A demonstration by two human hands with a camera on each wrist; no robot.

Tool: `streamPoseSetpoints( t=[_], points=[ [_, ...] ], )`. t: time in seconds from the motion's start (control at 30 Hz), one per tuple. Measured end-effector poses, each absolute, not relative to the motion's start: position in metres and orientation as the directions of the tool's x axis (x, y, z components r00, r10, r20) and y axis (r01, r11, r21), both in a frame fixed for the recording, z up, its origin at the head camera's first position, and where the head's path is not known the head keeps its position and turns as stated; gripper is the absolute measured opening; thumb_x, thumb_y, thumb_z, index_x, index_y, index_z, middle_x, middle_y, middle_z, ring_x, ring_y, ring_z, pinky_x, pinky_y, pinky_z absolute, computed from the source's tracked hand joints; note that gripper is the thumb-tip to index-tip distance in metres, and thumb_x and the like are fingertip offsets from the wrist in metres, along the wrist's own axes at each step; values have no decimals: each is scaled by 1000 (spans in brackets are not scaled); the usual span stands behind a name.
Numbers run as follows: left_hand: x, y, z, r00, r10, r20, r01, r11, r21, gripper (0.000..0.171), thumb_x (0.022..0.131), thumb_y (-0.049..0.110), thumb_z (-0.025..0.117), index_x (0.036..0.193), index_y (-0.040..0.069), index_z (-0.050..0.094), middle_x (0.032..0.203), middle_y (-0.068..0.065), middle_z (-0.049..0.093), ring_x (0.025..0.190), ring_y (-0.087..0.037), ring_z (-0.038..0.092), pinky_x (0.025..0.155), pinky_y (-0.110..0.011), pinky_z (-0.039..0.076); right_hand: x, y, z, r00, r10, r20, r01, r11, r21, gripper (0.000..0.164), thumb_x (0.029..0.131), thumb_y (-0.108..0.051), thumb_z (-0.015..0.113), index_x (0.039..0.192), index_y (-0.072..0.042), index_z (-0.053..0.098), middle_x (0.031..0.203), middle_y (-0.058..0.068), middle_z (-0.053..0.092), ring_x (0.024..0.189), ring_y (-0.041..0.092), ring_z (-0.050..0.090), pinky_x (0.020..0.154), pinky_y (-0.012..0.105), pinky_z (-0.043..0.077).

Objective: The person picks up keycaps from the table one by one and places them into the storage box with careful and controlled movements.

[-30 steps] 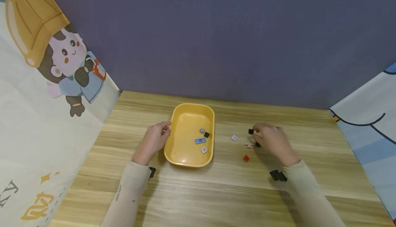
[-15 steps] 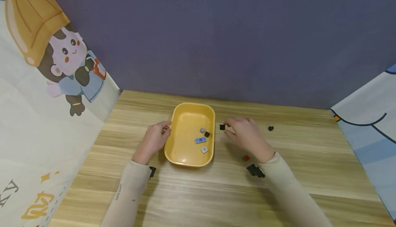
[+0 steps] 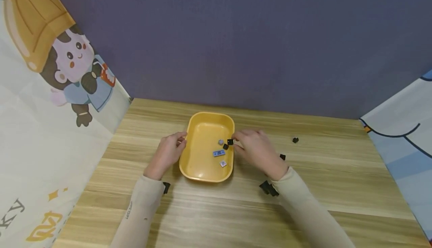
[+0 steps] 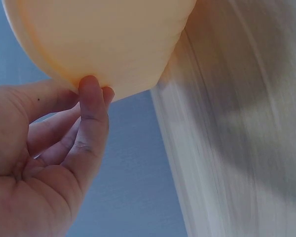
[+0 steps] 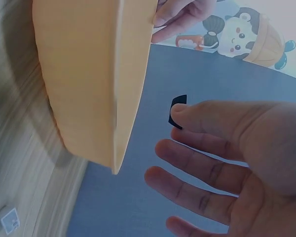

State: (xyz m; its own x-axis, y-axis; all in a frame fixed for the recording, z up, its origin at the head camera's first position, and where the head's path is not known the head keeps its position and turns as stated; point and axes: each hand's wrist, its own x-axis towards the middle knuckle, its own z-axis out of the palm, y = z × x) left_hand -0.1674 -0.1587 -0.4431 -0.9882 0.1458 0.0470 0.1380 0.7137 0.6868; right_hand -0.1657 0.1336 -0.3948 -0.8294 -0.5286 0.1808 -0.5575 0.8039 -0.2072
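- Right hand (image 3: 258, 150): the grip is drawn in to a pinch, a small black block (image 3: 230, 142) held between thumb and finger; the other fingers are spread apart and hold nothing.
- The black block is in the air by the right rim of the yellow tray (image 3: 202, 143), seemingly just inside it from above; it is not yet let go.
- Left hand (image 3: 168, 150): thumb and fingers pinch the tray's left rim; the tray rests on the tabletop (image 3: 189, 218).
- Inside, towards the tray's right side, lie a grey piece (image 3: 221, 142), a dark cube (image 3: 225, 146), a blue plate (image 3: 219, 153) and a white tile (image 3: 223, 163); these four look done.
- Outside, right of the tray: a black chip (image 3: 282, 157) beside the right wrist, a black stud (image 3: 295, 140) farther out; the right wrist view adds a pale tile (image 5: 10, 220); these look left to do.
- The work seems roughly half done; the right arm may hide more pieces, so I cannot count surely.
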Motion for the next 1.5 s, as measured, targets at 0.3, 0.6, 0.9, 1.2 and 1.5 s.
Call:
streamPoseSetpoints(
  t=[0.3, 0.6, 0.9, 1.2, 1.5],
  points=[
    [-168, -160, -444, -989, 139, 52, 137, 715, 685, 35, 100, 6, 60, 133, -5, 60, 108, -19, 69, 95, -29, 69, 77, -36, 60, -165, 125, -394, -796, -562, 223, -602, 773, -200, 26, 89, -18, 78, 112, -11, 71, 110, 5, 71, 100, 25, 66, 95, 55, 47],
    [-167, -160, -444, -989, 141, 52, 138, 713, 688, 35, 100, 6, 60, 133, -5, 60, 109, -19, 69, 95, -29, 69, 76, -35, 60, -166, 131, -395, -804, -547, 235, -591, 777, -216, 23, 90, -18, 77, 110, -9, 72, 103, 4, 72, 93, 23, 66, 94, 56, 48],
    [-167, -160, -444, -988, 144, 63, 147, 707, 692, 35, 100, 5, 60, 133, -6, 59, 109, -20, 69, 95, -30, 69, 77, -35, 60, -172, 151, -401, -839, -496, 224, -539, 815, -211, 28, 90, -15, 77, 116, -8, 71, 109, 7, 72, 96, 26, 67, 91, 61, 48],
    [-166, -160, -445, -989, 140, 57, 140, 706, 694, 35, 100, 5, 60, 133, -5, 59, 110, -20, 69, 97, -31, 69, 79, -36, 60, -179, 178, -419, -877, -439, 195, -473, 860, -192, 23, 89, -14, 77, 110, -7, 72, 106, 8, 72, 89, 27, 67, 84, 59, 51],
    [-168, -159, -446, -988, 127, 89, 153, 702, 695, 32, 99, 4, 60, 129, -6, 63, 106, -20, 71, 93, -30, 70, 77, -38, 60, -178, 196, -437, -901, -412, 136, -429, 893, -137, 25, 88, -18, 79, 107, -4, 72, 96, 10, 70, 84, 28, 67, 84, 62, 51]
  ],
)
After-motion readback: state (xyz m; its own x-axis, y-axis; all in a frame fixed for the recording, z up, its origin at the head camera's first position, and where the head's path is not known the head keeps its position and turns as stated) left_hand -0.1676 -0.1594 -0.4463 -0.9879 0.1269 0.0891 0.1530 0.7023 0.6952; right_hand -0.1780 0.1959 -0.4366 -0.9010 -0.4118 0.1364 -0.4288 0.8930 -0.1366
